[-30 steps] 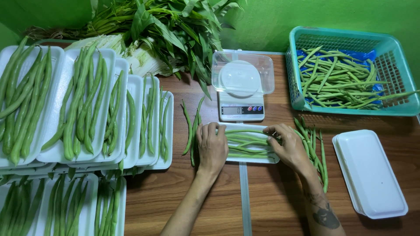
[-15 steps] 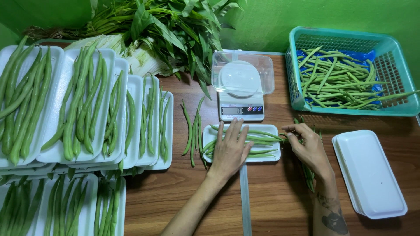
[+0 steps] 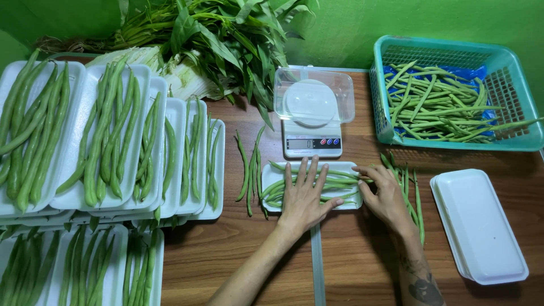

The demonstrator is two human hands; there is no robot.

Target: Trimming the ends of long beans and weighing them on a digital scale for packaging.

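Observation:
A small white foam tray (image 3: 271,168) with green beans (image 3: 338,175) lies on the wooden table just below a kitchen scale (image 3: 313,121). My left hand (image 3: 305,196) rests flat on the beans in it, fingers spread. At the tray's right end, my right hand (image 3: 385,194) touches the bean tips with its fingertips and covers loose beans (image 3: 417,198) lying on the table. A few more loose beans (image 3: 251,168) lie left of the tray.
Many filled white trays (image 3: 79,136) of beans cover the left side. A teal basket (image 3: 524,102) of beans stands at the back right, empty stacked foam trays (image 3: 479,226) at the right. Leafy greens (image 3: 215,34) and a cabbage (image 3: 141,59) lie at the back.
The tray with beans has shifted a little up toward the scale. My left hand moved from its left end onto the beans; my right hand moved to the right end.

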